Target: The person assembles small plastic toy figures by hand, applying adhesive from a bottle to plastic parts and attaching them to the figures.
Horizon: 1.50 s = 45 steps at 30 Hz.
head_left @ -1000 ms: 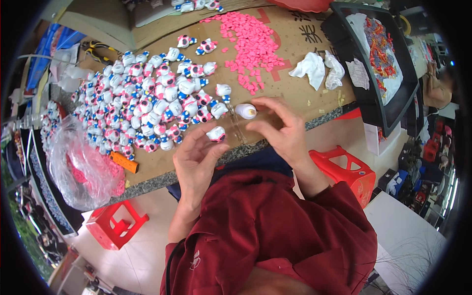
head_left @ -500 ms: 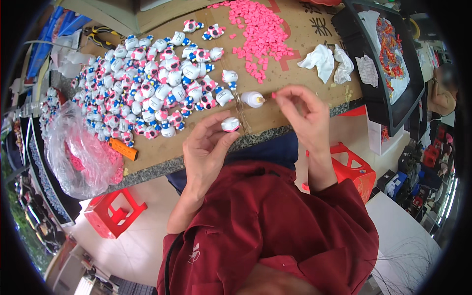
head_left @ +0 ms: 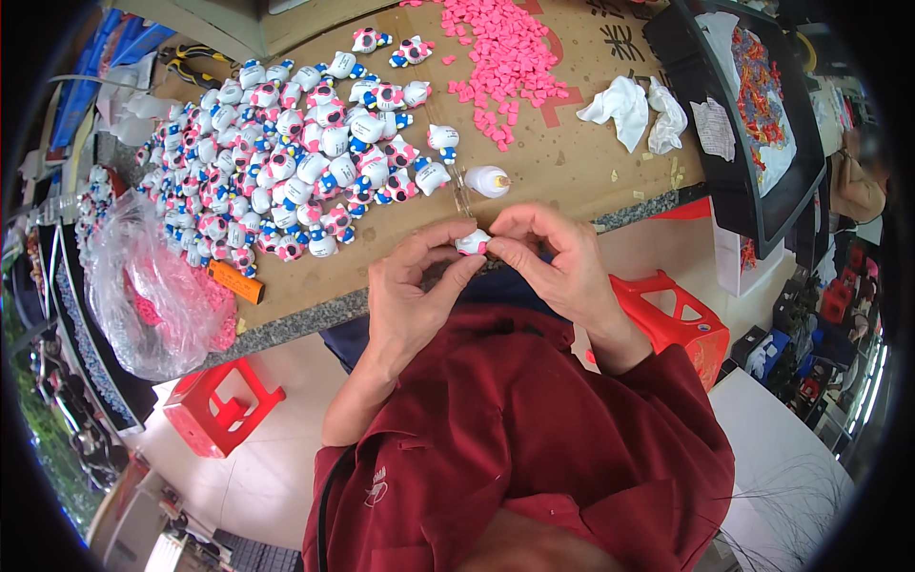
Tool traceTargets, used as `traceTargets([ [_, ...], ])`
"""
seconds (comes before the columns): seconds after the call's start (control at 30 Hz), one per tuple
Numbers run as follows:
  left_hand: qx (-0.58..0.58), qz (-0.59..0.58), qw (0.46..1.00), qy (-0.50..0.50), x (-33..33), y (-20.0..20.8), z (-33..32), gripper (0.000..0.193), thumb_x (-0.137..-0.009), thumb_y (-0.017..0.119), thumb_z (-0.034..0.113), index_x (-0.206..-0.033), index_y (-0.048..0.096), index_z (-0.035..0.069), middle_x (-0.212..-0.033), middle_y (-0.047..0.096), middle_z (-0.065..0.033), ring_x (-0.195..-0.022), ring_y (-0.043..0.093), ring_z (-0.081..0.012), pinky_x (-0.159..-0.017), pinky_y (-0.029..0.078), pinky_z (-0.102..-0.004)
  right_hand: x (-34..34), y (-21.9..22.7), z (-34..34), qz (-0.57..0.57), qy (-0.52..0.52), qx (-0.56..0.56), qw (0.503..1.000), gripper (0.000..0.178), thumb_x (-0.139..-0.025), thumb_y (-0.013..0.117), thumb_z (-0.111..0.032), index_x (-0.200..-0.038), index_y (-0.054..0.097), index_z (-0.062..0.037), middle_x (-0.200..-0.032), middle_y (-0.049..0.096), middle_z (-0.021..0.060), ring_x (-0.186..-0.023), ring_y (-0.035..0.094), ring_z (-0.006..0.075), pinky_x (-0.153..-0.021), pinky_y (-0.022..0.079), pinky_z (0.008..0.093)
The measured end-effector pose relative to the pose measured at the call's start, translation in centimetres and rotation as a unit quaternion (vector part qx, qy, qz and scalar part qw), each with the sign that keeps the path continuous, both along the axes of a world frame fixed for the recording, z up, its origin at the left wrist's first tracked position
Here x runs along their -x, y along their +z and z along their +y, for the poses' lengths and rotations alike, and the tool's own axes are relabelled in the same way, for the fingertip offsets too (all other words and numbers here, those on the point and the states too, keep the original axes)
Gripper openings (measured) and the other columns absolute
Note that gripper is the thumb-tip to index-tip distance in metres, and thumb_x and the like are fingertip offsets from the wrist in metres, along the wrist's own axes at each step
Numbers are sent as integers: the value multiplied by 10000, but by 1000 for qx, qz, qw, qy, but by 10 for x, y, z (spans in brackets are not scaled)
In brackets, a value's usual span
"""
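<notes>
My left hand [head_left: 416,286] pinches a small white and pink cat-like figurine [head_left: 472,242] between thumb and fingers, just above the table's near edge. My right hand [head_left: 558,262] meets it from the right, thumb and forefinger closed at the figurine's side. The small pink piece those fingers carried is now hidden by them. Just beyond both hands lies a small white squeeze bottle [head_left: 488,181] with a yellowish tip. A big heap of similar figurines [head_left: 286,162], white, pink and blue, covers the left of the table. Loose pink pieces [head_left: 500,62] are scattered at the back.
Crumpled white tissues [head_left: 620,112] lie at the right, beside a black tray [head_left: 801,181] of red and orange items. Leftward are an orange tool [head_left: 236,284], a clear plastic bag [head_left: 152,305] and yellow-handled pliers [head_left: 195,69]. Red stools [head_left: 224,410] stand below the table.
My right hand has swung left and toward me, bringing the pink piece to the figurine. My left hand has shifted slightly right with the figurine.
</notes>
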<state>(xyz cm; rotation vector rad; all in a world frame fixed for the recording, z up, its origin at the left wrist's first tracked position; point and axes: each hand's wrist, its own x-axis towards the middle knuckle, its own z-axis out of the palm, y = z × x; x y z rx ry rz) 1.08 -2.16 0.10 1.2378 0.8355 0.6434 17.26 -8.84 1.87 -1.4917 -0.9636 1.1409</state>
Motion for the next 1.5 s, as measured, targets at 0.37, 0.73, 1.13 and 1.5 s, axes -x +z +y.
traceTargets([
  [0.37, -34, -6, 999, 42, -4, 9, -1, 285, -796, 642, -40, -1080, 617, -30, -1081, 646, -119, -920, 653, -164, -817, 528, -268, 9, -3, 9, -300, -32, -239, 923, 179, -700, 712, 60, -864, 653, 17, -801, 646, 98, -699, 577, 235, -604, 465, 311],
  [0.73, -418, 251, 850, 197, 16, 34, 93, 238, -728, 710, 3, -951, 634, 40, -940, 656, -90, -830, 611, -197, -722, 483, -328, -6, -15, 14, -297, -151, -131, 934, 293, -655, 791, -71, -903, 641, -23, -809, 624, 75, -754, 588, 233, -673, 471, 328],
  [1.13, -506, 299, 809, 12, -84, 24, 256, 288, -799, 682, 199, -1044, 656, 50, -889, 664, -134, -805, 646, -251, -793, 493, -346, -3, -31, 32, -288, -97, -195, 933, 338, -694, 751, -79, -1014, 650, -40, -975, 631, 99, -882, 565, 271, -764, 466, 357],
  [1.5, -215, 62, 974, -31, -54, 57, 214, 315, -872, 625, 155, -1108, 587, -49, -1012, 646, -109, -878, 645, -195, -822, 500, -308, -4, -43, 19, -127, -144, -219, 957, 341, -794, 703, -88, -1097, 571, -1, -1029, 646, 126, -948, 628, 246, -817, 492, 326],
])
